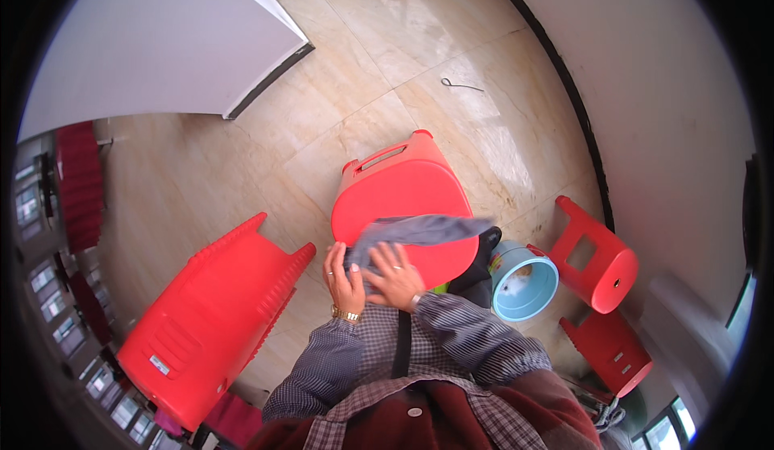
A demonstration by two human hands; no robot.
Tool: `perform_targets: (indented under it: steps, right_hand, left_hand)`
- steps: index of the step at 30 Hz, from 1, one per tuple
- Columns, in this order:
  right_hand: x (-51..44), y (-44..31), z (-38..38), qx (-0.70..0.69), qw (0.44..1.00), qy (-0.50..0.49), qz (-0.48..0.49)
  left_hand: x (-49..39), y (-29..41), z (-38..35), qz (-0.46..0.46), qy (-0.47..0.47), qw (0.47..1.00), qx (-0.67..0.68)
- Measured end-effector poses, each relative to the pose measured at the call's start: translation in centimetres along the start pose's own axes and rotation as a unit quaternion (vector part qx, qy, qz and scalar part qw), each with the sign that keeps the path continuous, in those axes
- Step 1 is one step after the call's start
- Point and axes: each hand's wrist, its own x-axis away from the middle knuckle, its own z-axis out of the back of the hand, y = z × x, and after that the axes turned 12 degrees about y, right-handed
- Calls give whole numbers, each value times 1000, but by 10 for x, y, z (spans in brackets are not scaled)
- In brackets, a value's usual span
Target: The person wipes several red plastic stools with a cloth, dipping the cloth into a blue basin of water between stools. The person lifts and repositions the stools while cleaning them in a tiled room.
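Note:
A red plastic stool (402,190) stands right in front of me, its broad flat seat facing up and a slot handle in its far side. Across the near half of the seat lies a crumpled grey cloth (423,230), its right end blurred and reaching past the seat's edge. My left hand (344,279), with a gold watch at the wrist, is at the seat's near left edge against the cloth; whether it grips the cloth or the stool is unclear. My right hand (394,276) rests palm down on the cloth, fingers spread.
To my left lies a stack of red plastic stools (211,311). A light blue bucket (525,311) with white and brown matter inside stands at right, beside more red stools (611,269). A thin looped dark cord (462,85) lies on the tiled floor (363,111). Walls bound both sides.

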Motion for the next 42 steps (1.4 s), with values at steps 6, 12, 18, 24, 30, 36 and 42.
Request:
perform_targets:
  steps: [6, 12, 18, 24, 30, 36, 42]
  right_hand:
    - [-113, 18, -22, -23, 989, 117, 83]
    - [-116, 96, 44, 88, 976, 201, -18]
    - [-6, 121, 82, 89, 951, 256, -152]
    - [118, 89, 85, 24, 959, 147, -242]
    - [127, 32, 108, -431, 718, 303, -455]
    - [57, -17, 106, -273, 880, 314, -227]
    - [57, 99, 153, -395, 643, 515, -406]
  left_hand:
    - [-22, -12, 21, -17, 39, 999, -28]
    - [-23, -3, 16, -38, 29, 998, -32]
    - [0, 19, -7, -45, -22, 999, -4]
    - [6, 45, -16, -65, -88, 993, 43]
    - [12, 77, -27, 117, -231, 932, 253]
    - [7, 129, -48, 355, -325, 608, 631]
    - [1, 193, -40, 409, -481, 626, 456]
